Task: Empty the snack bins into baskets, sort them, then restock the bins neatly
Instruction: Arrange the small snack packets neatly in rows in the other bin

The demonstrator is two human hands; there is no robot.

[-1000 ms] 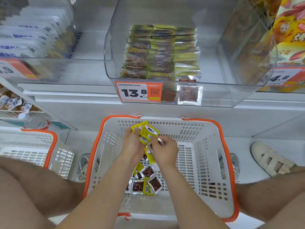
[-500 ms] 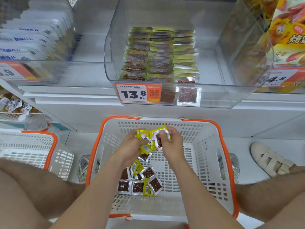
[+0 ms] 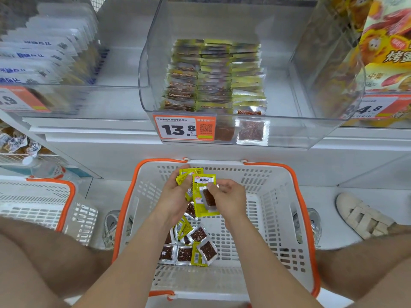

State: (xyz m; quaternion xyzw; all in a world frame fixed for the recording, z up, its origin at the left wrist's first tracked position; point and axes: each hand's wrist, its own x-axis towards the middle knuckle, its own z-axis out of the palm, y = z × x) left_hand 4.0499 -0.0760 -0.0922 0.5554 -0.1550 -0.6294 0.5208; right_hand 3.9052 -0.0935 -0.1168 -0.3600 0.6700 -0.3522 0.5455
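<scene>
The right hand [image 3: 231, 198] is pinching a yellow foil snack packet [image 3: 203, 181], holding it lengthwise. The left hand [image 3: 175, 194], just beside it, is gripping similar packets [image 3: 183, 175].

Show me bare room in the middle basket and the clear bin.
Basket: bare floor right of the loose packets, up to its right wall; crowded left of centre. Clear bin: bare strips either side of the packet rows; middle is packed.

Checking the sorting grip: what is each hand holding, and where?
The left hand grips a stack of yellow snack packets by its lower part; the right hand pinches the front packet at its clear window.
</scene>
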